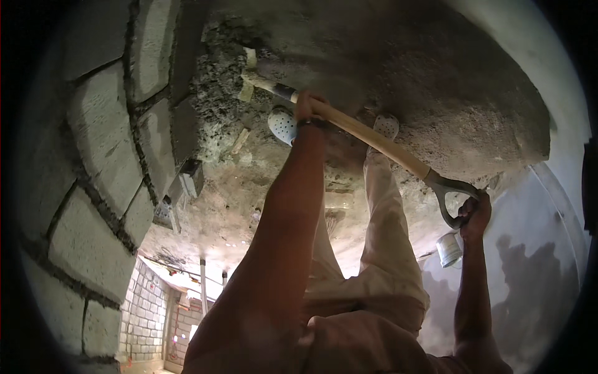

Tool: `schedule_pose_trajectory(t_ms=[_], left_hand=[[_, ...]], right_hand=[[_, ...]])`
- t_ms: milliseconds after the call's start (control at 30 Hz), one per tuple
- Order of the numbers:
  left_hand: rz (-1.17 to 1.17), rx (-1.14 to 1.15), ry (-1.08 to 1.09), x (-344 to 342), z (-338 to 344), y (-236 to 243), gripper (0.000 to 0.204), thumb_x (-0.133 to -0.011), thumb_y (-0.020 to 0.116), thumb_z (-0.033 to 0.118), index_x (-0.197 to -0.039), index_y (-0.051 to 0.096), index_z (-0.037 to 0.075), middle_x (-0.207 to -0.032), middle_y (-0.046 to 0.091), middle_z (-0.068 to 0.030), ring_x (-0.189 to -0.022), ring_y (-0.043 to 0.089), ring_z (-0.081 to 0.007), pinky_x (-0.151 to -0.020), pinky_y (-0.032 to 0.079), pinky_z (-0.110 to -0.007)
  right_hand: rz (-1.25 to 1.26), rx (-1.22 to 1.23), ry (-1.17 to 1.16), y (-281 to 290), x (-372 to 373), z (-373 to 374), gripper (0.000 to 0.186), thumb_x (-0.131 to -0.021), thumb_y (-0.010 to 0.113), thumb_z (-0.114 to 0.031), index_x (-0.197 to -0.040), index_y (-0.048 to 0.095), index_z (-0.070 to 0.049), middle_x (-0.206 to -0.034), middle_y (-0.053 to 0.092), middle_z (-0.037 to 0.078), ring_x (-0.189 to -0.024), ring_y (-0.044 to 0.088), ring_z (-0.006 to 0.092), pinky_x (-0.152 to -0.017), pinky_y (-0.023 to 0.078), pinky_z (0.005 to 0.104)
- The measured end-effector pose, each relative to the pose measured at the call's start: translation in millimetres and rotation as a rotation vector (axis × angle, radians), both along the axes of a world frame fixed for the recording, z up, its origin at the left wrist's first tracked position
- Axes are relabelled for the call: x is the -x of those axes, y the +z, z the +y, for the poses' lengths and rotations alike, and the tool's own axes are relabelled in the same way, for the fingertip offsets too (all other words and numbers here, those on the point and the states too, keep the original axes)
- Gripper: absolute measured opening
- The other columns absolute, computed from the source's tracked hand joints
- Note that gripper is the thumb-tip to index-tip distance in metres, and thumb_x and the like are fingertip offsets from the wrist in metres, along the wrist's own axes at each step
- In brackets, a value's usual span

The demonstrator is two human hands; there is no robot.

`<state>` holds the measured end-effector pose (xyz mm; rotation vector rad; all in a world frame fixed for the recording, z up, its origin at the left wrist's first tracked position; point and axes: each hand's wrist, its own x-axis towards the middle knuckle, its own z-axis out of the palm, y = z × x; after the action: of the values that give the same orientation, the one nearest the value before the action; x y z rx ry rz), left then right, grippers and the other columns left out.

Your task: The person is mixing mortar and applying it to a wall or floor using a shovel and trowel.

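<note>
Wooden shovel shaft [372,139] in left hand [306,106], grey grip [438,181] in right hand [476,214]

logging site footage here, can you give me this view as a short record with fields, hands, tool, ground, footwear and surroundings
tool: shovel with a wooden shaft and a grey D-shaped handle
left grip: closed around the shaft near its far end
right grip: closed on the D-shaped handle
shovel head: at the dark, lumpy heap; full blade shape cannot be made out
footwear: light shoes with holes
left side: grey block wall
right side: pale wall with dark patches; small bucket near the right forearm in view
</note>
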<state>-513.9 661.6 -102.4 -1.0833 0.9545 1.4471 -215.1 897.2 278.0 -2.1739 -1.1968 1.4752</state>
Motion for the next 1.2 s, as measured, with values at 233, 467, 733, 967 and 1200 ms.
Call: schedule_pose_trajectory(t_ms=[233, 467, 733, 967, 1200], left_hand=[[0.439, 0.029, -0.181, 40.2, -48.3, -3.0, 0.026, -0.088, 0.067, 0.027, -0.086, 0.058, 0.002, -0.083, 0.061, -0.0136, -0.074, 0.058, -0.0265, -0.067, 0.052, -0.044], [0.093, 0.147, 0.253, 77.1, -65.5, 3.7, 0.018, -0.086, 0.067, 0.014, -0.08, 0.054, 0.003, -0.075, 0.055, -0.0112, -0.07, 0.058, -0.0293, -0.065, 0.053, -0.046], [0.125, 0.157, 0.157, 30.1, -81.5, 50.4, 0.016, -0.084, 0.067, 0.013, -0.083, 0.054, 0.006, -0.075, 0.053, -0.0104, -0.067, 0.057, -0.0279, -0.068, 0.055, -0.049], [0.147, 0.168, 0.115, -50.8, -111.2, 139.2, 0.023, -0.086, 0.067, 0.022, -0.078, 0.058, 0.003, -0.072, 0.061, -0.0123, -0.064, 0.062, -0.0276, -0.057, 0.054, -0.045], [0.143, 0.26, 0.25, -131.1, -147.9, 197.9, 0.025, -0.079, 0.071, 0.026, -0.078, 0.061, 0.003, -0.071, 0.061, -0.0131, -0.061, 0.062, -0.0273, -0.056, 0.053, -0.042]], right_hand=[[-0.122, -0.071, 0.001, -58.2, -8.4, -15.3, 0.033, -0.098, 0.049, -0.034, -0.074, 0.049, -0.012, -0.05, 0.038, -0.001, -0.038, 0.037, 0.0117, -0.038, 0.034, 0.0277], [-0.069, -0.062, -0.102, -59.9, -9.4, -53.8, 0.03, -0.097, 0.05, -0.035, -0.078, 0.049, -0.012, -0.052, 0.039, -0.001, -0.039, 0.038, 0.0119, -0.038, 0.035, 0.0272], [-0.046, 0.039, -0.076, -25.6, -52.6, -62.7, 0.034, -0.094, 0.053, -0.037, -0.072, 0.047, -0.012, -0.05, 0.039, -0.001, -0.038, 0.04, 0.0125, -0.037, 0.036, 0.0276], [-0.02, 0.176, -0.151, 28.1, -170.2, -85.0, 0.042, -0.094, 0.051, -0.043, -0.062, 0.044, -0.016, -0.047, 0.038, -0.002, -0.035, 0.037, 0.0127, -0.035, 0.034, 0.0283], [-0.044, 0.097, 0.025, 94.3, -219.7, -83.6, 0.039, -0.094, 0.05, -0.045, -0.065, 0.044, -0.02, -0.052, 0.035, -0.006, -0.041, 0.036, 0.0072, -0.039, 0.031, 0.0256]])
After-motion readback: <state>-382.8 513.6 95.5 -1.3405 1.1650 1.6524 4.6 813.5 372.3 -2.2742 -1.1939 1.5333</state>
